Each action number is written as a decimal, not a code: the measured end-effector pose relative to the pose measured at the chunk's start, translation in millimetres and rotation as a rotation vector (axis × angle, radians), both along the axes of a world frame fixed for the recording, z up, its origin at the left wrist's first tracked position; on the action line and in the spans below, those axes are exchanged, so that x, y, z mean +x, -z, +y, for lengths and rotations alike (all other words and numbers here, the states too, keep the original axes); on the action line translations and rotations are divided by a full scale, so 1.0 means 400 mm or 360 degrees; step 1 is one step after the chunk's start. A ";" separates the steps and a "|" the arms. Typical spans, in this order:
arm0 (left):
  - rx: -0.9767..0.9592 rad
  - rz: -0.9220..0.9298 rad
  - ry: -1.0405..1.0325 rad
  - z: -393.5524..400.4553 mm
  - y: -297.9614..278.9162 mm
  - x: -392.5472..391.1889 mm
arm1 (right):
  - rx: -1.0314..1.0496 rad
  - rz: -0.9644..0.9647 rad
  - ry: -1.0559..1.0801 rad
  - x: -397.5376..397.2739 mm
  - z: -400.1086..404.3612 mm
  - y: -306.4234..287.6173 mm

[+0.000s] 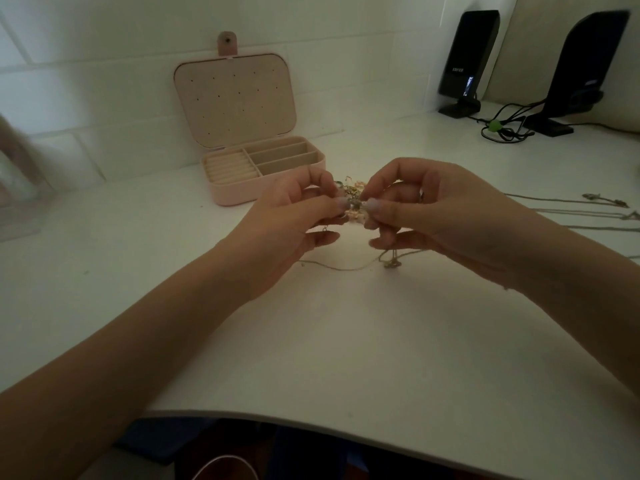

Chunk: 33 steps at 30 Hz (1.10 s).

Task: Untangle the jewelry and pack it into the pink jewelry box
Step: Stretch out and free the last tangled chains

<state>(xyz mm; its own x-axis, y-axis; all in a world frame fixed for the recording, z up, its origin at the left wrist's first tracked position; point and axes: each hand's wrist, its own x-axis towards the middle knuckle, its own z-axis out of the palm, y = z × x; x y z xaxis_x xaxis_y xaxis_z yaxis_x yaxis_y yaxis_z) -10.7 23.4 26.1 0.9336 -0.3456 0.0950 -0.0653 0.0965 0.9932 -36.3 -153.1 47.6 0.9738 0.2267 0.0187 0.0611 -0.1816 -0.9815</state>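
The pink jewelry box [228, 195] stands open at the back of the white table [329, 341], lid upright, its ring rolls and compartments holding nothing that I can see. In front of it, my left hand [294, 220] and my right hand [429, 209] pinch a small tangle of jewelry [351, 194] between thumbs and forefingers, just above the table. A thin chain [346, 267] hangs from the tangle and lies on the table under my hands.
Several thin chains [588, 206] lie stretched out on the table at the right. Two black speakers [467, 60] with cables [502, 129] stand at the back right. A blurred clear object [17, 188] sits at the left edge. A tiled wall runs behind.
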 end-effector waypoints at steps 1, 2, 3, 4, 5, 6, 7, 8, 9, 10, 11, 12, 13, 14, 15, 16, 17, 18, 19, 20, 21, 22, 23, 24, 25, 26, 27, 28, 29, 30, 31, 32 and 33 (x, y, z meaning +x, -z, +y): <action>0.0003 0.0022 0.0019 -0.002 0.000 -0.001 | -0.0022 -0.0034 0.0021 0.002 -0.002 -0.001; -0.0024 0.0055 0.0041 -0.006 0.000 -0.003 | -0.0066 -0.0080 0.0041 0.002 -0.002 -0.002; -0.0072 0.0097 0.0058 -0.010 -0.001 -0.006 | -0.0133 -0.0138 0.0058 0.002 -0.002 -0.002; -0.0130 0.0143 0.0073 -0.014 -0.003 -0.008 | -0.0209 -0.0199 0.0070 0.001 0.000 -0.002; -0.0187 0.0185 0.0085 -0.018 -0.005 -0.009 | -0.0276 -0.0259 0.0078 0.001 0.000 -0.001; -0.0228 0.0213 0.0092 -0.020 -0.007 -0.010 | -0.0327 -0.0308 0.0083 0.001 0.001 -0.001; -0.0244 0.0227 0.0091 -0.021 -0.007 -0.011 | -0.0365 -0.0346 0.0088 0.001 0.002 -0.001; -0.0236 0.0229 0.0085 -0.021 -0.007 -0.011 | -0.0390 -0.0375 0.0094 0.001 0.001 -0.002; -0.0207 0.0215 0.0078 -0.019 -0.007 -0.011 | -0.0404 -0.0402 0.0101 0.001 0.000 -0.003; -0.0162 0.0190 0.0073 -0.017 -0.006 -0.011 | -0.0410 -0.0424 0.0108 0.001 -0.002 -0.006; -0.0105 0.0164 0.0069 -0.014 -0.005 -0.010 | -0.0418 -0.0443 0.0116 0.002 -0.005 -0.008; -0.0036 0.0138 0.0069 -0.012 -0.004 -0.009 | -0.0439 -0.0465 0.0125 0.003 -0.008 -0.010; 0.0041 0.0112 0.0077 -0.009 -0.003 -0.009 | -0.0479 -0.0490 0.0132 0.005 -0.012 -0.011; 0.0117 0.0082 0.0091 -0.007 -0.003 -0.009 | -0.0528 -0.0519 0.0132 0.006 -0.016 -0.013; 0.0191 0.0044 0.0106 -0.003 -0.003 -0.010 | -0.0577 -0.0544 0.0123 0.008 -0.021 -0.015; 0.0267 0.0003 0.0118 0.000 -0.005 -0.011 | -0.0623 -0.0562 0.0108 0.009 -0.025 -0.017; 0.0350 -0.0041 0.0119 0.004 -0.006 -0.012 | -0.0667 -0.0572 0.0090 0.012 -0.030 -0.018; 0.0434 -0.0086 0.0117 0.006 -0.007 -0.013 | -0.0706 -0.0573 0.0071 0.014 -0.035 -0.019; 0.0514 -0.0137 0.0115 0.008 -0.006 -0.013 | -0.0733 -0.0568 0.0046 0.017 -0.039 -0.018; 0.0590 -0.0203 0.0116 0.009 -0.003 -0.011 | -0.0752 -0.0560 0.0018 0.019 -0.041 -0.018; 0.0650 -0.0272 0.0123 0.008 0.000 -0.010 | -0.0777 -0.0562 -0.0004 0.022 -0.043 -0.015; 0.0685 -0.0327 0.0129 0.006 0.004 -0.010 | -0.0819 -0.0568 -0.0022 0.024 -0.045 -0.013; 0.0690 -0.0363 0.0126 0.006 0.008 -0.009 | -0.0867 -0.0575 -0.0036 0.026 -0.047 -0.010; 0.0674 -0.0379 0.0112 0.005 0.013 -0.008 | -0.0909 -0.0583 -0.0047 0.028 -0.047 -0.009; 0.0648 -0.0390 0.0084 0.004 0.015 -0.006 | -0.0940 -0.0591 -0.0058 0.030 -0.048 -0.007; 0.0632 -0.0407 0.0045 0.004 0.015 -0.004 | -0.0962 -0.0596 -0.0066 0.032 -0.049 -0.007; 0.0623 -0.0424 0.0016 0.005 0.014 -0.003 | -0.0976 -0.0596 -0.0073 0.033 -0.052 -0.006; 0.0608 -0.0438 -0.0001 0.006 0.012 -0.001 | -0.0988 -0.0592 -0.0088 0.034 -0.054 -0.006; 0.0584 -0.0447 -0.0007 0.007 0.012 0.000 | -0.0984 -0.0589 -0.0105 0.034 -0.056 -0.007; 0.0567 -0.0455 -0.0004 0.009 0.011 0.000 | -0.0965 -0.0584 -0.0118 0.034 -0.059 -0.008; 0.0560 -0.0464 0.0004 0.010 0.011 0.000 | -0.0937 -0.0571 -0.0130 0.035 -0.063 -0.009; 0.0558 -0.0477 0.0011 0.010 0.012 0.001 | -0.0917 -0.0557 -0.0138 0.036 -0.066 -0.009; 0.0557 -0.0488 0.0016 0.010 0.012 0.001 | -0.0913 -0.0545 -0.0142 0.038 -0.070 -0.008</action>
<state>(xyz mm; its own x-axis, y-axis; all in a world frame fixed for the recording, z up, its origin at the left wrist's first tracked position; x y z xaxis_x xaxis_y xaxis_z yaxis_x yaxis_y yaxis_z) -10.4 27.6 21.3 0.8772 -0.4148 0.2418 -0.3616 -0.2392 0.9011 -21.0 -181.1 50.6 0.9114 0.3720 0.1759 0.3907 -0.6480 -0.6538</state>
